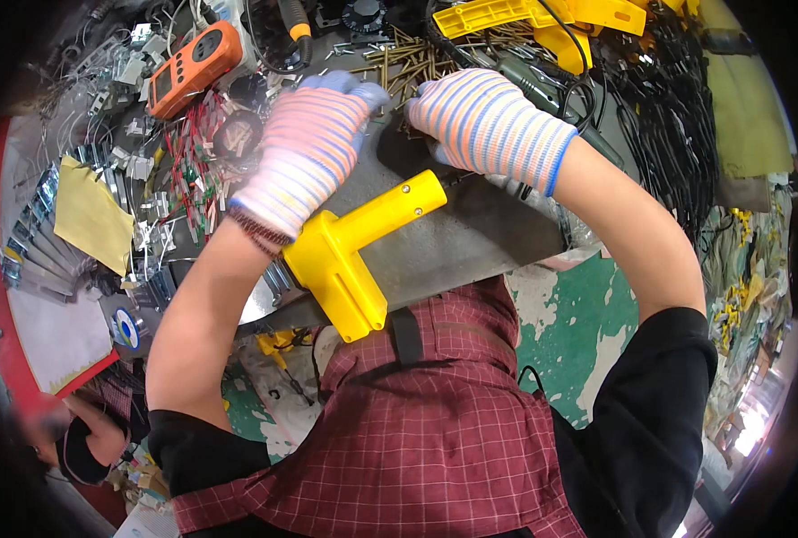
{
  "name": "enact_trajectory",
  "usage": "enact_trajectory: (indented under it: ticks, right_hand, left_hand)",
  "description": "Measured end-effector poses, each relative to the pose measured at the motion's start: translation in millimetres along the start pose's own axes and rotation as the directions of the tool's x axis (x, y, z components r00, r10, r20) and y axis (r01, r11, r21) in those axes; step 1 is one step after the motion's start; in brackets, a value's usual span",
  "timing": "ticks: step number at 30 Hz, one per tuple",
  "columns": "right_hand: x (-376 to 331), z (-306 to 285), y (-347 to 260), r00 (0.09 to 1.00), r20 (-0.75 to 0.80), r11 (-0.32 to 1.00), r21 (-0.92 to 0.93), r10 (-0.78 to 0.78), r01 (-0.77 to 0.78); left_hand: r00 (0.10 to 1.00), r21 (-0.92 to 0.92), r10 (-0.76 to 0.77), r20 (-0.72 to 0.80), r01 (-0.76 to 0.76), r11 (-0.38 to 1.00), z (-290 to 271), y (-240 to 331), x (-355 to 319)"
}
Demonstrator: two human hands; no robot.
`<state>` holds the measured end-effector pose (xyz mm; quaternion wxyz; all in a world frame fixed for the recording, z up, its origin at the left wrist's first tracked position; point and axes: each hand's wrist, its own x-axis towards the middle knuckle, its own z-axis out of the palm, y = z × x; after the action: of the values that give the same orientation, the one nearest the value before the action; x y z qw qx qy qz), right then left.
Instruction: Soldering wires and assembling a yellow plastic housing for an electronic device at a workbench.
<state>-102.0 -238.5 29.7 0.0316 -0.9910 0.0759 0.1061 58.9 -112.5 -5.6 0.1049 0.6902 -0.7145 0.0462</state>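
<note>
Both my hands wear striped knit gloves and are at the bench on either side of a pile of long brass-coloured screws [386,67]. My left hand [314,134] is closed, its fingers curled towards the pile. My right hand [489,121] is closed too, its fingertips near the screws. Whatever either hand holds, if anything, is hidden. Below my left wrist a yellow plastic housing [338,278] with a tube-shaped arm lies across the bench's near edge. Beside my right hand is a dark green power tool [529,85], partly covered by the glove.
An orange meter [195,70] lies among wires and metal clips at the left. More yellow plastic parts [587,18] lie at the far right, near a bundle of black cables [672,117]. A tan paper piece [92,215] is on the left. Another person [94,439] is at lower left.
</note>
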Motion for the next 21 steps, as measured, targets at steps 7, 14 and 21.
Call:
enact_trajectory:
  ticks: [7, 14, 21]
  right_hand:
    - [-66, 4, -14, 0.81, -0.273, 0.377, 0.924, 0.518, 0.07]
    - [-95, 62, -119, 0.722, -0.238, -0.018, 0.945, 0.65, 0.328]
    - [-70, 77, -149, 0.699, -0.161, -0.177, 0.906, 0.696, 0.385]
  left_hand:
    - [0.921, 0.315, 0.387, 0.043, -0.38, 0.87, 7, -27, 11]
    - [0.895, -0.911, -0.405, 0.185, 0.311, 0.271, -38, 13, -42]
    - [0.813, -0.907, -0.417, 0.408, 0.412, -0.083, -48, 14, -90]
